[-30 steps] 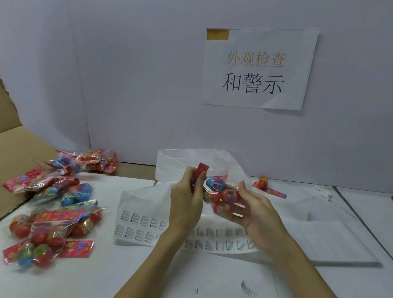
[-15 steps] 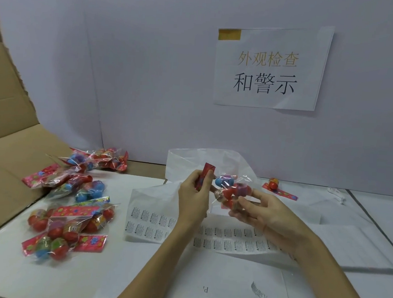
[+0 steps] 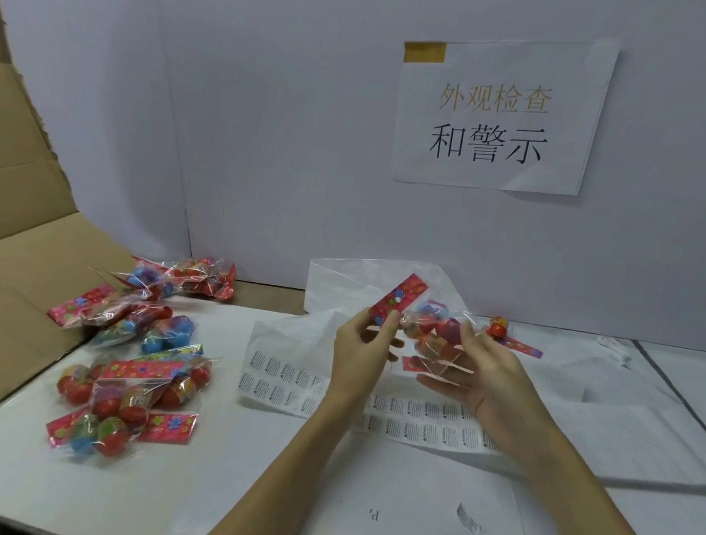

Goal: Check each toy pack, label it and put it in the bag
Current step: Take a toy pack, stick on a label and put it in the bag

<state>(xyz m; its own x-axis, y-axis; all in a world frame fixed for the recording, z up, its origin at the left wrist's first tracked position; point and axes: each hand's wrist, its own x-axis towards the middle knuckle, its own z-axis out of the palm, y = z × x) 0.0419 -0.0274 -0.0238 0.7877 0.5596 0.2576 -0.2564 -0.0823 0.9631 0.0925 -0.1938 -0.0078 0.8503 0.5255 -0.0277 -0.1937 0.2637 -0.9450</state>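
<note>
Fingers of the left hand point(image 3: 359, 348) pinch the red card header of a toy pack point(image 3: 426, 328), held up over the white bag point(image 3: 295, 338) and the label sheet point(image 3: 287, 382) at centre; the right hand point(image 3: 476, 372) cradles its clear film with fingers nearly straight; light, crinkly and slippery by the look, safest gripped at the stiff header; unchecked packs point(image 3: 131, 380) wait near left.

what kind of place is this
Likely a packing and inspection bench in a small factory: a paper sign on the wall, a label sheet and toy packs beside a cardboard box.
</note>
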